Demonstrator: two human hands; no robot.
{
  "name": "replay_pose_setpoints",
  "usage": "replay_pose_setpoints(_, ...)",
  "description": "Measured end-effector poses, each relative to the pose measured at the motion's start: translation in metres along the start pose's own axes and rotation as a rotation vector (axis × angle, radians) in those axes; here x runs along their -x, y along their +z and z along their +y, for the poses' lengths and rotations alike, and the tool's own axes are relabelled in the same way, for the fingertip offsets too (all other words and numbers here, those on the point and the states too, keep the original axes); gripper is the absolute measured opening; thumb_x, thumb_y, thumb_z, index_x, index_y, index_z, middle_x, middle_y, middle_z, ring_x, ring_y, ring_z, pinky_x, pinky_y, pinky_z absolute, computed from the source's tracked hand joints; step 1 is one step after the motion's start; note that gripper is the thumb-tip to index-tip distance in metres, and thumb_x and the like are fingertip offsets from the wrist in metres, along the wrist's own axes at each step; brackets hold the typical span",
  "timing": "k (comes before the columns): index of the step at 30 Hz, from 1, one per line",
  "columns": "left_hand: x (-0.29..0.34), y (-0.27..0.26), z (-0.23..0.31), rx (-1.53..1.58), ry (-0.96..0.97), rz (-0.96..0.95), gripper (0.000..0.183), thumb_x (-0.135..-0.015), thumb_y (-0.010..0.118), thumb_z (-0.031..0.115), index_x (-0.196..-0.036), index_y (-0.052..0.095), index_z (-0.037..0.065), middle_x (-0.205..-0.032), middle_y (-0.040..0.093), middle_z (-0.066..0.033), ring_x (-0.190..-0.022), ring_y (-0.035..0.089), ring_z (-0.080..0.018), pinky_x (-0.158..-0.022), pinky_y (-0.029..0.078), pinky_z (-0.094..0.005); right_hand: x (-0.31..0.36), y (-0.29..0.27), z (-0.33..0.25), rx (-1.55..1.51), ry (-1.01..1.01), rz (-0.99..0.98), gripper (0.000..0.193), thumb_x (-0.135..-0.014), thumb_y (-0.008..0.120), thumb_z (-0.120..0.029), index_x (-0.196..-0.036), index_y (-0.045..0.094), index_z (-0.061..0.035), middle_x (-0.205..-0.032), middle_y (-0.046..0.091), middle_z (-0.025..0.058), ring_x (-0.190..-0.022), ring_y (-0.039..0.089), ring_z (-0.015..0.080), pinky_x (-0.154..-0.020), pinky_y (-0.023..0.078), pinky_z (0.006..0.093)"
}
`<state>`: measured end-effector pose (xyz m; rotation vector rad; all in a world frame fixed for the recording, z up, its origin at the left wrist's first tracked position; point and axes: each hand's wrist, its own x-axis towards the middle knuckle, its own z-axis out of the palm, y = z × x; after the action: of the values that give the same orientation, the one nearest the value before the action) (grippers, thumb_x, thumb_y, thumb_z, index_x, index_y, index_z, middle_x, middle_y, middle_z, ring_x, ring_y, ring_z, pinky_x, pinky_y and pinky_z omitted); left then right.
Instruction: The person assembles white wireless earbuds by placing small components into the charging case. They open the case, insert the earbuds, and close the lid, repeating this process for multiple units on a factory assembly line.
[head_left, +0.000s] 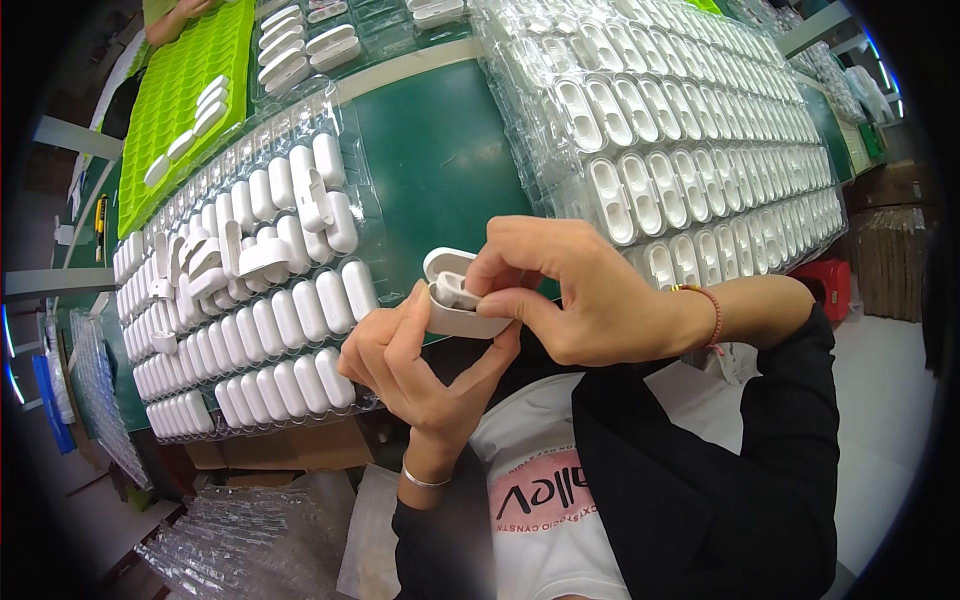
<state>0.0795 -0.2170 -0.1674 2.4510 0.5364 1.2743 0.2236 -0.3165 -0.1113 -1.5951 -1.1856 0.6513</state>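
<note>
My left hand point(415, 365) grips a white earbud charging case point(468, 323) in front of my body, fingers and thumb around its sides. The case's lid point(447, 261) stands open. My right hand point(570, 290) is closed, thumb and fingertips pinching a small white plastic insert point(455, 289) at the mouth of the case. The fingers hide part of the insert, so how deep it sits cannot be told. To the left lies a clear plastic tray point(362, 215) with rows of white cases, and several loose white pieces point(205, 265) rest on top of them.
Stacked clear trays of white two-hollow inserts point(690, 185) stand at the right on the green table point(435, 150). At the far left are a lime-green tray point(180, 100) and another person's hand point(190, 8). A red bin point(828, 285) is beyond my right elbow.
</note>
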Motion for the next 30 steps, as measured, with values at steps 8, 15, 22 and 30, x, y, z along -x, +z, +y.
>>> replay_pose_setpoints(8,-0.002,-0.002,-0.003,0.012,0.004,-0.042,0.072,-0.057,0.094,0.027,-0.118,0.062,0.004,-0.1,0.059,-0.004,-0.091,0.056,-0.0238,-0.085,0.037,-0.0372,-0.005,-0.005,0.0,0.048,-0.035,-0.049,0.005,-0.084,0.065,-0.001,-0.088,0.062,0.0008,-0.083,0.063,0.0136,-0.075,0.063,0.0292,-0.066,0.049,0.0366)
replay_pose_setpoints(15,0.0,-0.003,0.001,-0.015,-0.016,-0.01,0.073,-0.057,0.093,0.025,-0.119,0.062,0.004,-0.1,0.06,-0.0045,-0.09,0.057,-0.0234,-0.086,0.038,-0.037,-0.007,-0.006,0.003,0.072,-0.093,-0.057,0.007,-0.086,0.065,-0.005,-0.088,0.063,0.0009,-0.085,0.066,0.015,-0.079,0.066,0.0341,-0.07,0.052,0.0401)
replay_pose_setpoints(22,-0.003,-0.001,-0.002,-0.008,0.012,-0.046,0.069,-0.058,0.092,0.022,-0.118,0.063,0.004,-0.102,0.063,-0.0056,-0.092,0.058,-0.0235,-0.086,0.037,-0.0367,-0.006,-0.005,0.005,0.147,-0.151,-0.016,0.005,-0.084,0.066,-0.002,-0.087,0.064,0.0004,-0.083,0.065,0.0139,-0.077,0.065,0.0338,-0.067,0.051,0.0391)
replay_pose_setpoints(30,-0.012,-0.018,0.001,-0.012,0.158,-0.098,0.049,-0.068,0.084,0.009,-0.114,0.066,0.001,-0.095,0.063,-0.0057,-0.087,0.058,-0.0248,-0.081,0.042,-0.0373,-0.004,0.013,0.008,0.01,-0.069,-0.068,0.004,-0.086,0.062,0.004,-0.088,0.064,0.0013,-0.079,0.064,0.0157,-0.07,0.064,0.0305,-0.061,0.049,0.0351)
